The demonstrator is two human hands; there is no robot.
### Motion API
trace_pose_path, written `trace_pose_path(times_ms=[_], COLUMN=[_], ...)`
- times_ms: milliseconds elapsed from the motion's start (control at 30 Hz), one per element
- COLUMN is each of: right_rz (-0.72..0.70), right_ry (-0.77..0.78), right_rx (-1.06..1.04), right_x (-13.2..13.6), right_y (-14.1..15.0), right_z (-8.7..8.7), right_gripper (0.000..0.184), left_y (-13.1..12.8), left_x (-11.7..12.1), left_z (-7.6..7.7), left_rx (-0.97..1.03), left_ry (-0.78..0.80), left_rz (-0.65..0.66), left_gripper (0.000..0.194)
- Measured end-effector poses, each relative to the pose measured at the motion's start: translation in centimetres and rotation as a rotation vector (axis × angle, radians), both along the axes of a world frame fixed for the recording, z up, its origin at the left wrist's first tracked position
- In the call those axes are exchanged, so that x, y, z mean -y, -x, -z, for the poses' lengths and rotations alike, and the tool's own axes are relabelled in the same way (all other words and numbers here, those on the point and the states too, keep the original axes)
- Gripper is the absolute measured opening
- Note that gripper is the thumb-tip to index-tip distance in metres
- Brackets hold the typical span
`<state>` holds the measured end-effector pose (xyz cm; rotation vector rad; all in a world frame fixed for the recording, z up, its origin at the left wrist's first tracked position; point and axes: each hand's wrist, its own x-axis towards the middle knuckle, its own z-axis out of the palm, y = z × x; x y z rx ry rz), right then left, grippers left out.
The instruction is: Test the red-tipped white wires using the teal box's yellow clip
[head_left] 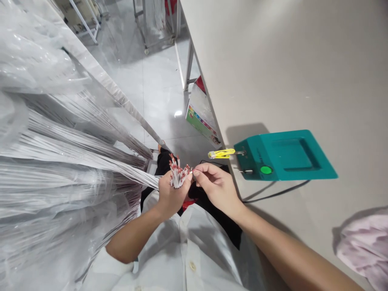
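A bundle of thin white wires [133,167] runs from the left into my left hand [172,196], which is closed around it near the ends. The reddish-brown wire tips [178,167] fan out above my fist. Right beside them is my right hand [216,186], thumb and forefinger pinched at the edge of the bundle; it seems to hold the tip of a single wire, though the fingers partly hide it. Right of my hands, a teal device [285,155] with a green button sits at the table edge, a yellow clip [222,153] attached to one of its metal posts.
More white wires in clear plastic [60,194] hang over a rail [112,89] on the left. The pale table [273,72] fills the right side. A pink cloth [366,246] lies at lower right, and a black cable [279,192] runs under the device. A printed box [203,117] stands below the table edge.
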<state>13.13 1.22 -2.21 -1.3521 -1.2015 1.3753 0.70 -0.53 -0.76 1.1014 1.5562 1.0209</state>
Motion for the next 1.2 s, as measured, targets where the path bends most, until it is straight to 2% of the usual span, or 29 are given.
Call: trace_pose_path(times_ms=[100,200,300,400,533,633,767,867,967,1100,1200], right_rz=[0.030,0.050,0.060,-0.025,-0.201,-0.271,-0.221,-0.130,-0.124,-0.236,-0.305], right_ry=[0.138,0.147,-0.055,-0.314,-0.491,-0.604,-0.533,-0.505,-0.522,-0.491,-0.487], right_rx=[-0.020,-0.037,-0.016,0.089,0.295,0.416,0.595,0.660,0.598,0.408,0.372], right_x=[-0.1,-0.3,-0.5,-0.8,-0.9,-0.9,-0.9,-1.2,-1.5,-1.6,-1.5], right_y=[0.1,-0.2,-0.8,-1.6,-2.3,-2.4,-2.7,-2.9,-3.2,-3.4,-3.6], right_z=[-0.1,-0.4,-0.7,-0.9,-1.2,-1.3,-1.1,-0.9,-1.1,-1.5,-1.3], right_gripper=[0.023,0.021,0.015,0.010,0.009,0.011,0.014,0.013,0.013,0.009,0.006], left_y=[0.1,0.2,0.5,0.7,0.8,0.9,1.1,1.2,1.3,1.3,1.4], left_x=[-0.2,-0.3,-0.3,-0.1,0.2,0.4,0.7,0.8,0.7,0.6,0.5], left_z=[-0.7,-1.0,-0.8,-0.3,0.8,1.8,2.9,2.7,2.3,2.2,2.3], left_rx=[0.009,-0.012,-0.047,-0.071,-0.129,-0.205,-0.273,-0.275,-0.269,-0.262,-0.261], left_ry=[-0.010,-0.007,0.010,0.000,-0.057,-0.096,-0.174,-0.181,-0.156,-0.114,-0.098], left_rz=[-0.008,0.016,0.030,0.061,0.138,0.170,0.205,0.255,0.260,0.215,0.227], left_gripper=[0.020,0.024,0.019,0.019,0.017,0.013,0.008,0.010,0.006,0.007,0.009])
